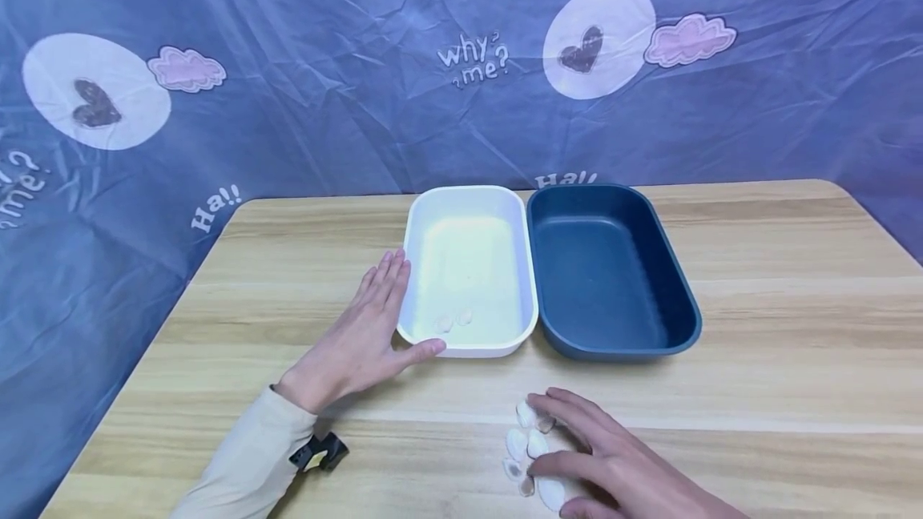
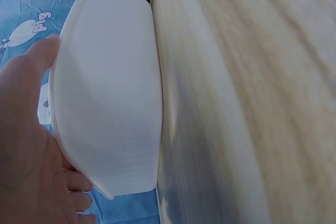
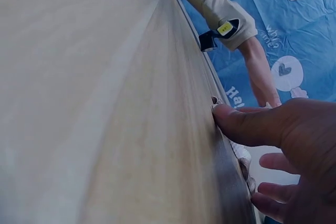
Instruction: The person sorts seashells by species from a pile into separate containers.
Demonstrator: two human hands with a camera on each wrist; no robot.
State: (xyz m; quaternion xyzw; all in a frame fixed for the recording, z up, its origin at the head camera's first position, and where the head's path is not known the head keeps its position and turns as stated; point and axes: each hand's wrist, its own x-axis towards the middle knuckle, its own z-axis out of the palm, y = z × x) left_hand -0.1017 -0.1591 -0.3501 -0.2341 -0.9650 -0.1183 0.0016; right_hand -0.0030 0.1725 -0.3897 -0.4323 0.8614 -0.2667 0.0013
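Note:
My left hand point(image 1: 364, 335) lies at the near left corner of the white tray point(image 1: 479, 351), its fingers straight along the outer left side and the thumb at the front rim. The left wrist view shows the thumb touching the rim of that tray point(image 2: 107, 87). Two pale shells point(image 1: 465, 316) lie inside, near the front. On the table, my right hand point(image 1: 613, 455) hovers low over a small cluster of seashells point(image 1: 516, 444), fingers spread and slightly bent. In the right wrist view its thumb reaches down by the shells point(image 3: 241, 153), with no shell visibly pinched. Its palm hides part of the cluster.
A dark blue tray point(image 1: 591, 263) stands right against the white one, with nothing seen inside. Both stand on a wooden table point(image 1: 779, 327). Behind the table hangs a blue printed cloth point(image 1: 346, 62). A small black device point(image 1: 320, 452) is at my left wrist.

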